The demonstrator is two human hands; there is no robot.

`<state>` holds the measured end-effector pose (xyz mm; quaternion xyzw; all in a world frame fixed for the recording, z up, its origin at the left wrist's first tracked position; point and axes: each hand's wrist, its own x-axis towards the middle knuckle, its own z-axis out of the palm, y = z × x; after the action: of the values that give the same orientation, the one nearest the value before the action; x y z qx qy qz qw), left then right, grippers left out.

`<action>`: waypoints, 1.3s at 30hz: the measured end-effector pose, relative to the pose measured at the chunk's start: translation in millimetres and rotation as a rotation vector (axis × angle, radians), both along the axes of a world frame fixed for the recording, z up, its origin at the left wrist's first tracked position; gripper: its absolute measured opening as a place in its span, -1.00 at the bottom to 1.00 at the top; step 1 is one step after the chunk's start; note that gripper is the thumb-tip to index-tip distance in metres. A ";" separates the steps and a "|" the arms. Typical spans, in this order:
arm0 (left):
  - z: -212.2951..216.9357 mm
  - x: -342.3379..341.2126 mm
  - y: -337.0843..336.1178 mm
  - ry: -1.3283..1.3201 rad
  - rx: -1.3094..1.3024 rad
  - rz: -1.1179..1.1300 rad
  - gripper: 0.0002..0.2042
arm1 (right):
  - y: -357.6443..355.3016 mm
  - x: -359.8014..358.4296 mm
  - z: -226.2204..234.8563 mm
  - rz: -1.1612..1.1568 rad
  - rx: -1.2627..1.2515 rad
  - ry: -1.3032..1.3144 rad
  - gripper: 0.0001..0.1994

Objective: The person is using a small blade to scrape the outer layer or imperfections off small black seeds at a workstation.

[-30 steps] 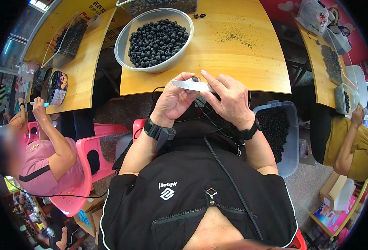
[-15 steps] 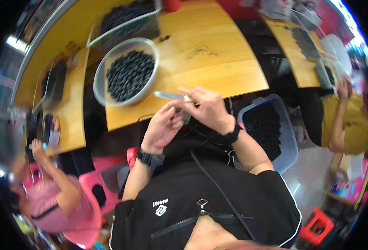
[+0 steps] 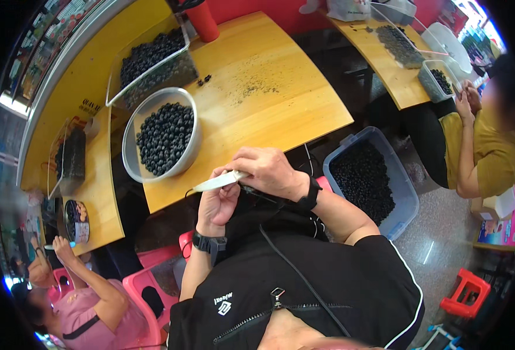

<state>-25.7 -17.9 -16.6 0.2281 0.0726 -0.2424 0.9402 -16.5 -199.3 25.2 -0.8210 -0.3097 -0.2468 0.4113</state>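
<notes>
Both hands meet close in front of the chest, just off the near edge of the wooden counter (image 3: 269, 111). The right hand (image 3: 269, 172) is clenched over the handle end of a small knife (image 3: 216, 182), whose pale blade sticks out past the fingers toward the left. The left hand (image 3: 217, 205) sits just below the blade, fingers curled up toward it; something small may be pinched there, but the fingers hide it and I cannot tell what.

The knife looks light, stiff and thin, so it probably answers to small wrist movements. The handle is the place to hold it. With the edge this near the left fingertips, a firm grip with the thumb braced behind the blade seems safest.

Just beyond the left hand, on the counter, stands a grey bowl (image 3: 130, 169) heaped with small dark round fruits (image 3: 165, 137). These look smooth, firm and prone to roll, best taken one at a time between fingertips. To the right of the right hand, lower down beside the counter, a blue tub (image 3: 406, 201) holds many more.
</notes>
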 end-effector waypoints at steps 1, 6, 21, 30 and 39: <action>2.3 0.7 -2.3 0.013 0.001 0.009 -0.89 | -0.1 1.1 -1.0 0.021 -0.001 0.008 -0.76; -0.9 3.4 -1.7 -0.037 0.040 0.015 -0.92 | 1.2 4.6 -3.7 -0.014 -0.004 -0.060 -0.77; -3.5 -1.5 0.5 0.048 0.014 0.096 -0.88 | 6.8 3.4 -5.3 -0.040 -0.031 -0.092 -0.71; 5.5 0.3 2.5 0.043 0.039 0.022 -0.86 | 6.0 4.4 -5.3 -0.007 -0.064 -0.119 -0.68; 8.6 0.3 -0.1 0.019 -0.009 -0.001 -0.85 | 6.9 3.2 -3.2 -0.012 -0.072 -0.124 -0.63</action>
<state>-25.5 -18.0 -8.0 0.2216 0.0801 -0.2454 0.9403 -13.4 -192.4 22.0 -0.8201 -0.3384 -0.2883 0.3603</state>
